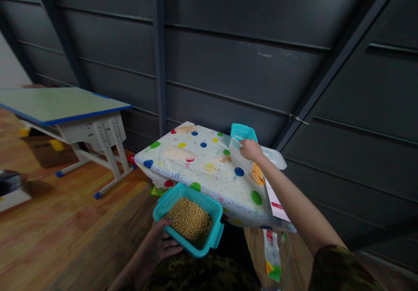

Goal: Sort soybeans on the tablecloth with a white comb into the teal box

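Observation:
My left hand [162,241] grips the near left side of a teal plastic container [216,228], its thumb over the rim. Soybeans [191,221] fill much of the container, which is held in front of the table's near edge. At the far right of the table, my right hand [252,150] is closed on the edge of a white slotted plastic basket [235,144]. The basket's lower part looks pale and see-through. Just behind it stands a second teal container [244,130], its inside partly hidden by the basket and hand.
The table's balloon-print cloth [212,186] carries a pale bag-like item [179,153] and some scattered beans [226,158]. Right of them are an orange cloth [257,174], a clear lid [275,157] and a white-and-pink flat item [276,201]. A desk [75,103] stands left; a dark wall [222,60] rises behind.

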The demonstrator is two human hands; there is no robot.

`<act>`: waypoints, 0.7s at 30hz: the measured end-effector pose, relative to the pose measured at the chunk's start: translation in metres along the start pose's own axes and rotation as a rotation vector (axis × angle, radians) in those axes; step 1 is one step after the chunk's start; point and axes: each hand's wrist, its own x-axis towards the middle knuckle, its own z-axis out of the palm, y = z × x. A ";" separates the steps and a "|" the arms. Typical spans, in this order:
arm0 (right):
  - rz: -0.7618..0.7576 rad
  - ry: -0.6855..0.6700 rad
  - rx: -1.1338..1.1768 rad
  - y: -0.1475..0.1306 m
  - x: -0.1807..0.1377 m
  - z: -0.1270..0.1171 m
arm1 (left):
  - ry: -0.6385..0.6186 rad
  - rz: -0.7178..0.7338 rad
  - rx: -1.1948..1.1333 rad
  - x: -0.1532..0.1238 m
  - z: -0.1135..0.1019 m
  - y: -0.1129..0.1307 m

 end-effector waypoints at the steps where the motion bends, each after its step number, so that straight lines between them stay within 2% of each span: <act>1: -0.003 0.002 0.004 0.000 0.000 0.001 | -0.003 -0.003 0.004 -0.002 0.001 0.001; 8: -0.039 0.016 0.044 -0.004 -0.001 -0.001 | -0.008 -0.023 0.001 -0.010 0.005 0.007; 17: -0.121 -0.016 0.158 -0.008 -0.005 -0.013 | 0.003 -0.023 0.016 -0.005 0.006 0.001; 21: -0.113 0.021 0.208 -0.008 -0.008 -0.015 | -0.020 -0.017 0.008 -0.007 0.006 0.000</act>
